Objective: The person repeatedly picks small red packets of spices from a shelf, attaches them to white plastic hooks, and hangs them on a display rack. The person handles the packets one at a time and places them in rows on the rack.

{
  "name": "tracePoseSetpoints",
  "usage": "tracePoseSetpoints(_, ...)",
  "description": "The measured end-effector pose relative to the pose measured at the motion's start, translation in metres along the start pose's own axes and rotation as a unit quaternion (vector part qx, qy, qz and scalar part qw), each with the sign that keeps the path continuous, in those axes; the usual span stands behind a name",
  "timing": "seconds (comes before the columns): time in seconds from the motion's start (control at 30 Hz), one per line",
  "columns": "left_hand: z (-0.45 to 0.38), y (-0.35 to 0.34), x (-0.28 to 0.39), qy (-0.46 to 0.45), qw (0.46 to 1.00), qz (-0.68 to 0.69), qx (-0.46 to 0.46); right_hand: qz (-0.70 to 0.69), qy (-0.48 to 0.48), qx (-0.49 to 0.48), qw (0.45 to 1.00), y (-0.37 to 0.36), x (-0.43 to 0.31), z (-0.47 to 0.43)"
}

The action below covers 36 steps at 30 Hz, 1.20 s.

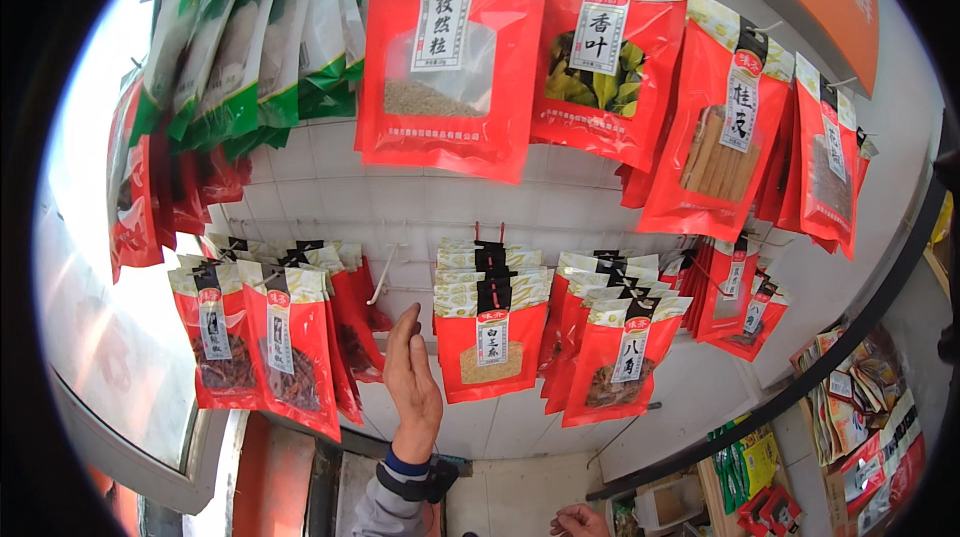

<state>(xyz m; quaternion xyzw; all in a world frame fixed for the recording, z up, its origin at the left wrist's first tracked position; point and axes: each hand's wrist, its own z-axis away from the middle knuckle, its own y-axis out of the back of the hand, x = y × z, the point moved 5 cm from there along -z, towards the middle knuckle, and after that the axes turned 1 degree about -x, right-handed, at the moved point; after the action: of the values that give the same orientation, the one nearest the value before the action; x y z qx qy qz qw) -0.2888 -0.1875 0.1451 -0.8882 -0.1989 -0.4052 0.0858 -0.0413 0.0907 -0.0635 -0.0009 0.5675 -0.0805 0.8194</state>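
Observation:
My left hand [414, 379] is raised between two groups of hanging red spice packets, its fingers pointing up and holding nothing. Just to its right hang the packets of pale sesame seeds [491, 363]. Left of it hang packets of dried red chilli [291, 383]. A bare metal display hook [385, 274] projects above its fingertips. My right hand [579, 520] is low at the bottom edge, its fingers curled; whether anything is in them cannot be told. Star anise packets [619, 383] hang above it.
Larger red packets of cumin seeds [439, 98], bay leaves [592, 79] and cinnamon bark [712, 154] hang from upper hooks. Green-and-white bags [232, 72] hang upper left. A dark curved rail [817, 379] crosses the right side. More packets [877, 469] stand lower right.

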Motion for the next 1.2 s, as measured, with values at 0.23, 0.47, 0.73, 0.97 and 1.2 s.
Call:
tracePoseSetpoints(0.23,0.054,0.021,-0.004,-0.005,0.999,0.046,0.012,-0.012,-0.029,0.003,1.000,-0.011,0.007,0.016)
tracePoseSetpoints(0.47,0.124,0.044,-0.002,0.054,0.998,0.031,-0.021,-0.029,-0.039,0.000,0.999,-0.004,0.022,0.030)
tracePoseSetpoints(0.73,0.247,0.042,0.045,0.134,0.971,0.037,-0.196,-0.015,0.009,-0.030,0.999,0.034,0.028,0.048)
tracePoseSetpoints(0.97,0.332,0.010,0.090,0.235,0.930,0.050,-0.278,-0.068,0.035,0.054,0.996,0.129,0.055,0.100)
tracePoseSetpoints(1.2,0.397,-0.018,0.119,0.242,0.903,0.078,-0.346,-0.055,0.052,0.097,0.992,0.204,0.064,0.167)
